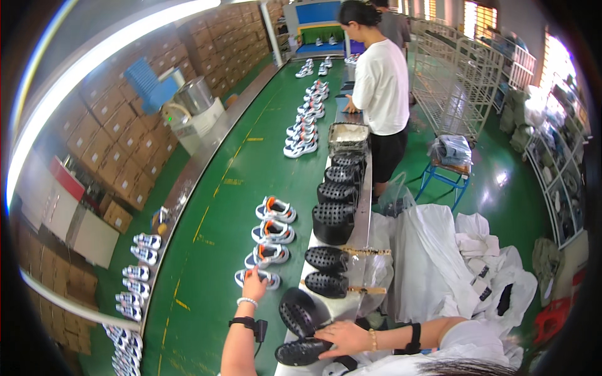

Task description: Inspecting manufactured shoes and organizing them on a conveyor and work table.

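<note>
My left hand [254, 287] reaches out over the green conveyor belt [213, 250] and rests on the nearest pair of white and grey shoes with orange tabs [260, 276]. My right hand [345, 338] lies flat with fingers spread on a black perforated sandal [301, 352] at the near end of the metal side table [360, 232]. More black sandals [326, 258] lie in a row along that table. Both wrists wear black bands.
Pairs of shoes [274, 210] run up the belt in a line. A person in a white shirt [380, 84] stands farther along the table. Stacked cardboard boxes [119, 144] are at left, white bags [439, 263] and wire racks [451, 81] at right.
</note>
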Motion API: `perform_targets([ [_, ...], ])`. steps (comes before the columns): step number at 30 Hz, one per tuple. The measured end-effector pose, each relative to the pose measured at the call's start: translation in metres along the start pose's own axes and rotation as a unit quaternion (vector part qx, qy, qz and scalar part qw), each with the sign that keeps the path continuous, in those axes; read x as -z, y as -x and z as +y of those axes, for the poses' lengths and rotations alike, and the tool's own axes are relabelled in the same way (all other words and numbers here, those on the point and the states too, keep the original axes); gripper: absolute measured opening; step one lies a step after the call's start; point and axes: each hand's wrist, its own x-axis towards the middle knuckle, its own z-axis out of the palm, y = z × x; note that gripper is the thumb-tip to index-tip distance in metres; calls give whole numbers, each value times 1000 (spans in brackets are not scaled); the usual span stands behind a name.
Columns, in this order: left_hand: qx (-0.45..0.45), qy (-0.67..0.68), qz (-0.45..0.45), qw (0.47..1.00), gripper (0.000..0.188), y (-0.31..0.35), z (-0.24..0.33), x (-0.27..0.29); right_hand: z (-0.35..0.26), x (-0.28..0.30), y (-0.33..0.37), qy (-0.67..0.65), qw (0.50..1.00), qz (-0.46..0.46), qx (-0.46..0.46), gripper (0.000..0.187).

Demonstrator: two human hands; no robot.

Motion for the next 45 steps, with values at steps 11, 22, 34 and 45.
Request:
perform_targets([
  [11, 24, -164, 44, 985, 81, -83, 30, -61, 38, 73, 20, -421, 816, 92, -385, 49],
  [22, 109, -105, -166, 974, 77, -17, -31, -48, 55, 82, 6, -500, 811, 103, -285, 52],
  [34, 281, 15, 120, 952, 53, 275, -101, -55, 36, 34, -34, -481, 861, -5, -164, 50],
  [45, 412, 55, -14, 909, 67, 251, -145, -120, -45, 29, -17, -50, 998, -4, -40, 39],
])
